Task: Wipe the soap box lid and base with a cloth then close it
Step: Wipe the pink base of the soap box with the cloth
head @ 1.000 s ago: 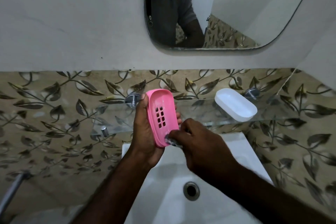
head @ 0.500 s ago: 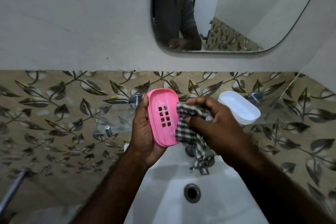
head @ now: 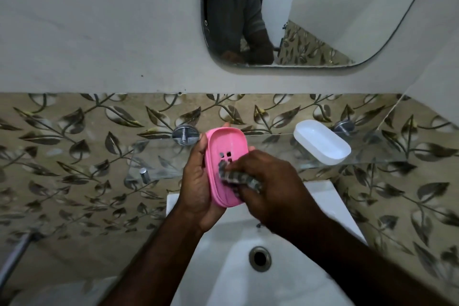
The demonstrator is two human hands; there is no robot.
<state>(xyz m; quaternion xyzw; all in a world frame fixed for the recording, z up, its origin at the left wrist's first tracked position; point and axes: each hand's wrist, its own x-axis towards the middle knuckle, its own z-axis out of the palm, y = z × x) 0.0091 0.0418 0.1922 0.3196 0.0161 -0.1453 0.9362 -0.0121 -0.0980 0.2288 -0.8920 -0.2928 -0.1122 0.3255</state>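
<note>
Head view. Pink oval base (head: 224, 154) with a raised rim and a cluster of square drain holes near the middle, the lower holes covered by cloth. Held on edge, hollow side toward the camera, above the back rim of the white sink (head: 218, 276) and in front of the glass shelf (head: 154, 164). White lid (head: 323, 143) lying on the right end of that shelf, well apart from the base.

Left hand (head: 198, 181) reaching up from lower left, palm behind the base, thumb along its left rim, fingertips showing past its top and right edges. Fingers wrapped round the base in a firm hold.

Right hand (head: 268, 186) coming in from lower right, back of the hand toward the camera, fingers bent downward. Bunched checked cloth (head: 238, 177) pinched under the fingers and pressed against the base's inner face.

Below the hands, the drain (head: 260, 258) in the sink. Behind, leaf-patterned tiles (head: 74, 144) and a chrome bracket (head: 185, 134) just left of the base. Above, a mirror (head: 347, 7) with the reflection of a person in a grey shirt.
</note>
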